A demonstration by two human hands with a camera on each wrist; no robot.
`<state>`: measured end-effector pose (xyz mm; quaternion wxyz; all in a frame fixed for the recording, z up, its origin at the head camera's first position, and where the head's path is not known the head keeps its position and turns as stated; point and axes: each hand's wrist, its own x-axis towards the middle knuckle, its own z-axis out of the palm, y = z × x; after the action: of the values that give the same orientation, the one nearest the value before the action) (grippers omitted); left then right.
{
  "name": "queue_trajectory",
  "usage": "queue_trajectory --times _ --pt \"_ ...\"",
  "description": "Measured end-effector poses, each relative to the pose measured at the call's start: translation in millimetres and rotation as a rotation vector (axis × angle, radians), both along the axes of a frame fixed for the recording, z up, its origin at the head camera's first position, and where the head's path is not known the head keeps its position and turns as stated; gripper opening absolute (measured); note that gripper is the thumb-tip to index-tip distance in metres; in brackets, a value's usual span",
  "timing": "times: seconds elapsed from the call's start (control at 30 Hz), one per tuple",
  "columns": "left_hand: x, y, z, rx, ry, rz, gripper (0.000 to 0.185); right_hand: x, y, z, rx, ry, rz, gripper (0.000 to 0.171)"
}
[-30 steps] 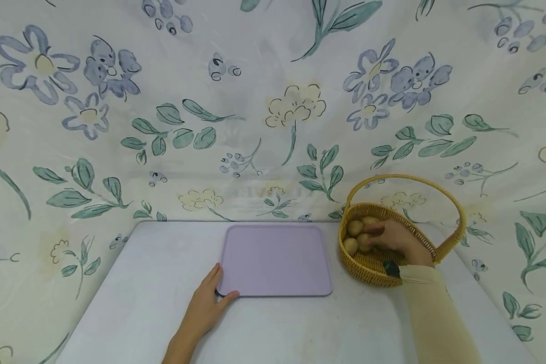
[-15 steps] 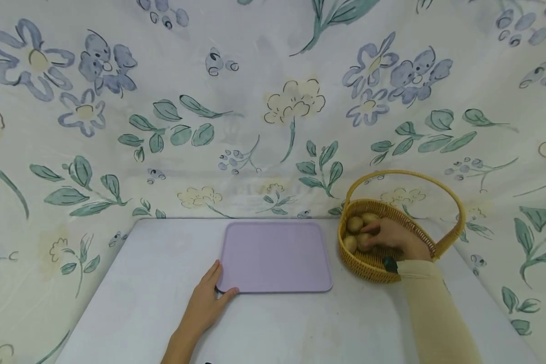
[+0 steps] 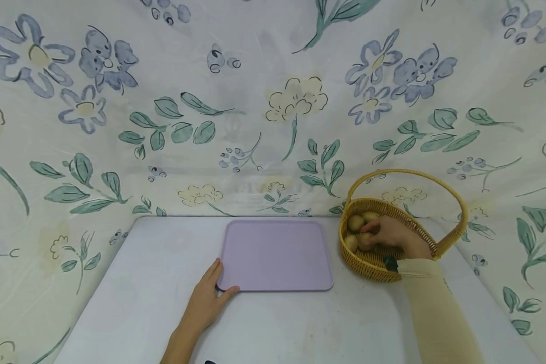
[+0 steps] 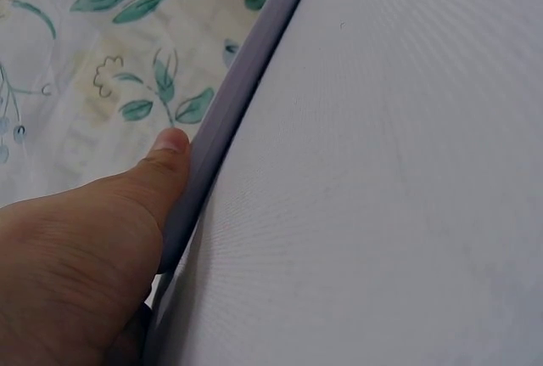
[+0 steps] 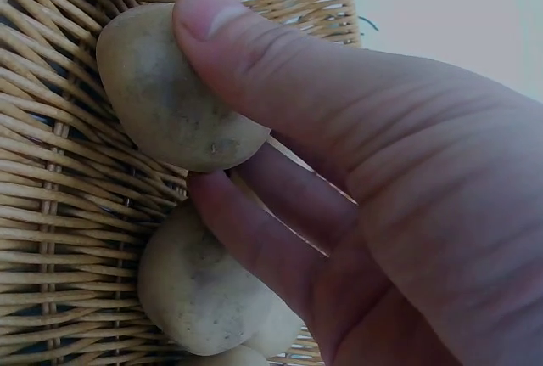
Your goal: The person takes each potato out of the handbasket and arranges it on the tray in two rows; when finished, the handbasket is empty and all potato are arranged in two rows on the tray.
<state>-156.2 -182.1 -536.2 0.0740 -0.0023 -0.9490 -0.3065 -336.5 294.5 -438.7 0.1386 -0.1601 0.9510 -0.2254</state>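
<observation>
In the head view a lavender rectangular tray (image 3: 276,255) lies on the white table. My left hand (image 3: 206,299) touches its near left corner, fingers straight along the left side and thumb at the near edge. The left wrist view shows that thumb (image 4: 170,158) against the tray's rim (image 4: 222,124). To the right stands a wicker basket (image 3: 368,270) with a tall arched handle. Inside it my right hand (image 3: 398,237) pinches a potato (image 5: 161,86) between thumb and fingers. Other potatoes, such as one below the fingers (image 5: 199,285), lie against the woven wall.
The basket's handle (image 3: 409,173) arches above my right forearm. A floral sheet (image 3: 255,101) hangs behind the white table (image 3: 273,323). At the bottom edge of the head view, the tip of a small dark object (image 3: 210,362) shows.
The head view has shifted slightly, so the tray and basket sit a little higher in it. Both hands keep nearly the same places on the tray and in the basket.
</observation>
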Motion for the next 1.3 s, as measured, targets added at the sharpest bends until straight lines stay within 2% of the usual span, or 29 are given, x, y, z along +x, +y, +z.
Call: queue_trajectory --times 0.33,0.47,0.7,0.8,1.3 --pt "-0.6 -2 -0.1 0.005 -0.005 -0.006 0.09 -0.2 2 -1.0 0.04 0.036 -0.005 0.043" --pt "-1.0 -2 -1.1 -0.003 -0.003 -0.003 0.09 1.2 4 0.6 0.005 0.044 -0.025 0.044" --pt "-0.5 -1 0.8 0.007 -0.002 -0.004 0.089 8.2 3 17.4 -0.062 0.03 -0.11 0.054" --pt "-0.2 -1 0.4 0.009 -0.01 -0.004 0.09 11.7 3 25.6 -0.068 0.054 -0.109 0.059" --pt "-0.5 -2 -0.1 0.015 -0.009 -0.013 0.09 37.4 -10 50.2 -0.051 0.163 -0.126 0.055"
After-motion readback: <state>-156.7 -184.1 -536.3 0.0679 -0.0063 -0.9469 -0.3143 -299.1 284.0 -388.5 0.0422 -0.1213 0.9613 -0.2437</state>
